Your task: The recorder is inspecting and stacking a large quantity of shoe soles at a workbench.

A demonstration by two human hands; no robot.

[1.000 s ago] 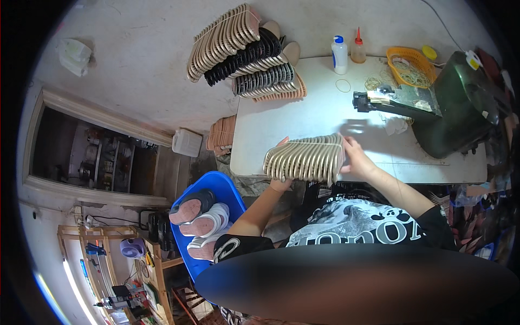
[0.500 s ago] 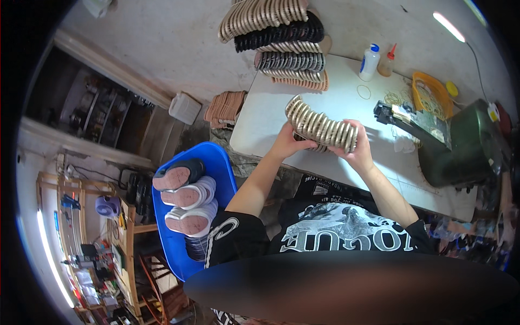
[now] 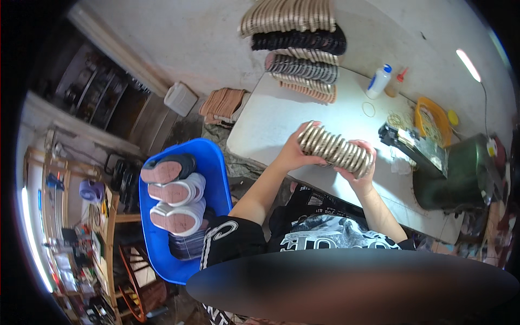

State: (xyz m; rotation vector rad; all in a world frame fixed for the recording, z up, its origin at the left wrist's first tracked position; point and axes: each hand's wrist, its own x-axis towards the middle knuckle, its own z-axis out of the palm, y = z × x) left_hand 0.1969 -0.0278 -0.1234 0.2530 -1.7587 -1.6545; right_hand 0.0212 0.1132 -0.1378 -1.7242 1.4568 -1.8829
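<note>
A row of shiny gold-edged shoe soles (image 3: 336, 150), packed face to face, is held between my two hands above the white table. At its left end, my left hand (image 3: 295, 151) grips the row, with the thumb along the near side. My right hand (image 3: 364, 172) closes round the right end, its thumb also on the near side. Beyond them, stacked rows of soles rise at the table's far edge: beige ones (image 3: 290, 17) on top, black ones (image 3: 300, 41) below, then grey ones (image 3: 306, 69).
To the right stands a dark green machine (image 3: 455, 173) with a projecting arm. Behind it are a yellow basket (image 3: 441, 122), rubber bands, a white bottle (image 3: 378, 82) and a red-tipped bottle (image 3: 395, 86). A blue tub (image 3: 147, 233) with shoes (image 3: 179, 219) is at left; tan pieces (image 3: 219, 104) are stacked nearby.
The view has shifted, so the surroundings sit lower. Between my hands the row of soles has gone from a wavy curve to a straighter line, and both hands still grip its ends.
</note>
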